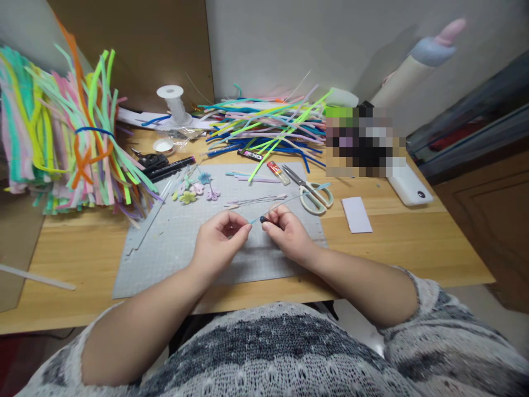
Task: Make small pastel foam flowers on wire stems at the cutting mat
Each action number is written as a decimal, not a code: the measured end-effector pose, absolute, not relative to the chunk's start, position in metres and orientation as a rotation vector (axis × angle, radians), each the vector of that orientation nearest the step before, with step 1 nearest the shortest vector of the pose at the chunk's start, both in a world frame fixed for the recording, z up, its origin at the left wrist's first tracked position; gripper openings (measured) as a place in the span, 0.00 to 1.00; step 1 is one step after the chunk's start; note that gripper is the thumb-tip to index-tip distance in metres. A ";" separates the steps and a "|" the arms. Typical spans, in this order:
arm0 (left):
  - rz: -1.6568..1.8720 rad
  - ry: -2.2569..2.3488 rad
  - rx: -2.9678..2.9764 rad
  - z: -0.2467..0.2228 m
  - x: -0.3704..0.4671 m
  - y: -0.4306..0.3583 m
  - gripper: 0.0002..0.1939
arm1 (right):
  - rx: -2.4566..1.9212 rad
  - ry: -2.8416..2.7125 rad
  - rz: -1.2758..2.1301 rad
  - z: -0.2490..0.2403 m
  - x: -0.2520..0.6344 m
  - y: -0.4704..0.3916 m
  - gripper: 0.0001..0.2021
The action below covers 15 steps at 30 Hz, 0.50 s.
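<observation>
Just above the grey cutting mat (165, 270), my left hand (219, 234) pinches one light blue end of a thin pipe cleaner (321, 188). Its middle looks stripped to bare wire and runs up to the right, ending in blue fuzz over the scissors (306, 193). Close beside it, my right hand (291, 234) is closed, with a small dark object (263, 219) between thumb and fingers; its kind is unclear. Beyond my hands lie several trimmed pipe cleaners (256, 202) with bare wire middles. Small fuzzy flowers (189, 197) rest on the mat, left of these.
A big bundle of coloured pipe cleaners (53, 160) stands at the left, and a loose pile (273, 127) lies at the back. Behind the mat are black markers (171, 168) and a white spool (177, 107). A white card (357, 215) lies right; a blurred patch hides things behind.
</observation>
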<state>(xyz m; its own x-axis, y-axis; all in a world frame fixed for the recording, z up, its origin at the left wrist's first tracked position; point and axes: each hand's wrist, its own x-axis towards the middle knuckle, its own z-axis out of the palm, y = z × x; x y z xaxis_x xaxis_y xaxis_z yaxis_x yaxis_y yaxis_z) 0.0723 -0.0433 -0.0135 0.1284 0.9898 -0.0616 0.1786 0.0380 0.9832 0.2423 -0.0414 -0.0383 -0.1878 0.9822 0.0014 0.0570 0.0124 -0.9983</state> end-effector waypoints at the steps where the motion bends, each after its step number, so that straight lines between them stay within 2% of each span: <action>1: 0.985 1.258 1.357 -0.013 0.072 -0.043 0.07 | -1.150 -1.397 1.308 -0.038 0.243 -0.041 0.13; 15: 0.992 1.270 1.335 -0.010 0.073 -0.043 0.07 | -1.139 -1.380 1.256 -0.041 0.250 -0.038 0.13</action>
<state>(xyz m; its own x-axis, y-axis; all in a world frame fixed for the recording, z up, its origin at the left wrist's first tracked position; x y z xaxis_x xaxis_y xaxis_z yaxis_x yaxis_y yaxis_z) 0.0733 -0.0432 -0.0101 0.1114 0.9911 -0.0728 0.1696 0.0532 0.9841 0.2498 -0.0379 -0.0412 -0.1491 0.9879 0.0431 0.0495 0.0510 -0.9975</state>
